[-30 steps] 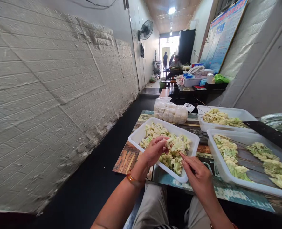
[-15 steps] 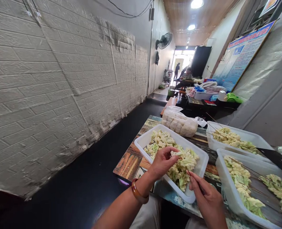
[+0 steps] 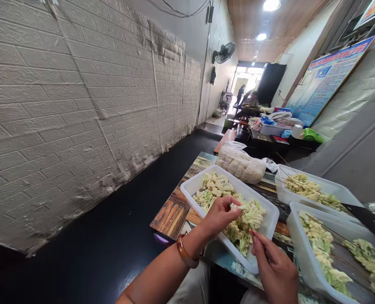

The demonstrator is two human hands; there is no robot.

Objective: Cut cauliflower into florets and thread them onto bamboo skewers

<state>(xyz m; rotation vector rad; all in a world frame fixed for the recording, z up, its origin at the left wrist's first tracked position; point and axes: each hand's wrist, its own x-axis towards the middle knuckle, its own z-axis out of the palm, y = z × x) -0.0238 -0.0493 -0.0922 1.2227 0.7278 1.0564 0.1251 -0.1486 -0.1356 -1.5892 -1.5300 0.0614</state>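
Observation:
My left hand [image 3: 220, 214], with an amber bangle [image 3: 186, 253] on its wrist, pinches a pale cauliflower floret [image 3: 238, 207] over the nearest white tub [image 3: 190, 188]. In my right hand [image 3: 274, 264], at that tub's near right corner, a thin dark skewer [image 3: 251, 230] is held between thumb and fingers. Its tip points up toward the florets by my left hand; whether it pierces one I cannot make out. Loose cauliflower florets [image 3: 215, 183] lie in the tub below both hands.
To the right, a tub [image 3: 296, 240] holds skewered cauliflower, with another tub [image 3: 280, 190] of skewers behind it. A clear bag of pale rounded items [image 3: 241, 164] sits at the table's far side. A white brick wall [image 3: 127, 105] runs along the left. People are visible far back.
The view has shifted slightly. Both hands keep nearly the same place over the tub, the left on the floret and the right on the skewer.

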